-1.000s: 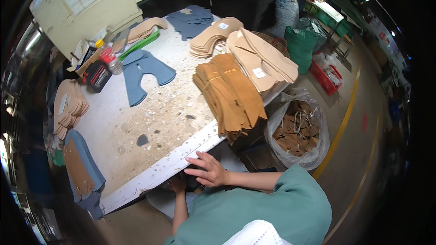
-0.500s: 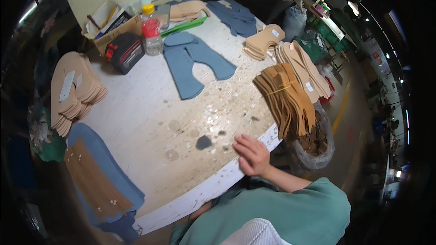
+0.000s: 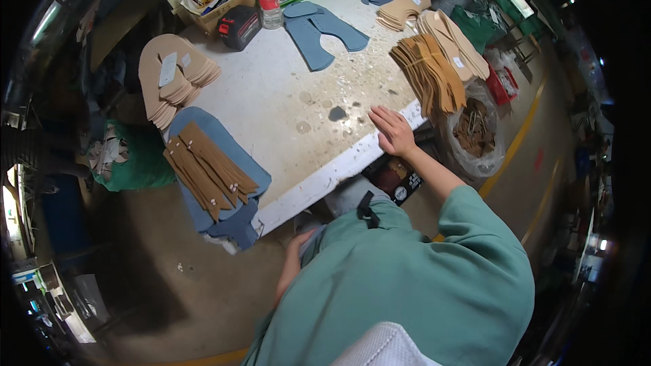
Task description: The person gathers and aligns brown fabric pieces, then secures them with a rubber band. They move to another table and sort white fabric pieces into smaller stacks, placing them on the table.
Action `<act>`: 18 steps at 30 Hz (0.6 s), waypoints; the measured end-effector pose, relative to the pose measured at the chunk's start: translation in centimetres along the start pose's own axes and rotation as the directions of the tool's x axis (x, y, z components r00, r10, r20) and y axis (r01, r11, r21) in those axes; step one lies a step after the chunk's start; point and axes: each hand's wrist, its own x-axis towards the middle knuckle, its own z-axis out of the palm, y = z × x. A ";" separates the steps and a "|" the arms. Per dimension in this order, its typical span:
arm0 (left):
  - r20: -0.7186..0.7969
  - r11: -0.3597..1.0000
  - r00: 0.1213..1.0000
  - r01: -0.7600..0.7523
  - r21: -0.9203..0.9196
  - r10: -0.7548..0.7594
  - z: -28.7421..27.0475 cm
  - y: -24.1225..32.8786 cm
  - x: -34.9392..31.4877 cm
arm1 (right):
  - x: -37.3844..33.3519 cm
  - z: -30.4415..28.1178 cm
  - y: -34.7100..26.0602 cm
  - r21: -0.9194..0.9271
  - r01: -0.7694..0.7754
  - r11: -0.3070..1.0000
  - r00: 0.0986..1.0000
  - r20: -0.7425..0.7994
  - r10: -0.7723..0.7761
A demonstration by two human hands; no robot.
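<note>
My right hand lies on the near edge of the white worktable, fingers stretched out and nothing in them. A small dark patch marks the tabletop left of its fingertips. My left hand hangs low beside my thigh, below the table edge; its fingers are hidden. Beyond my right hand, a banded bundle of brown cut strips lies at the table's right side. Blue-grey cut pieces rest mid-table toward the back. At the left corner, brown strips lie on a larger blue piece.
Tan cut pieces are stacked at left and right. A black battery pack, a red-labelled bottle and a box of tools stand at the back. A plastic bag of brown scraps and a green sack flank the table.
The view has tilted down, so the table sits higher in the picture and more of my body and the floor shows. My left hand has come into view; my right hand stays on the edge.
</note>
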 end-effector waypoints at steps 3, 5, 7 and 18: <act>-0.025 0.988 0.995 -0.094 -0.126 0.092 -3.3 2.6 -5.9 | -0.3 0.2 0.0 0.026 -0.011 1.000 0.999 -0.034 0.012; -0.035 0.976 0.989 -0.146 -0.161 0.142 -4.7 3.8 -8.7 | -0.5 0.4 0.0 0.003 -0.033 0.999 0.996 -0.079 0.033; -0.024 0.967 0.980 -0.198 -0.161 0.196 -5.7 4.7 -10.3 | -0.9 0.8 0.0 -0.029 -0.076 0.997 0.991 -0.110 0.072; 0.526 0.837 0.678 0.532 0.131 -0.514 -3.4 14.8 1.0 | -2.3 3.6 0.8 0.064 -0.251 0.966 0.935 -0.243 0.259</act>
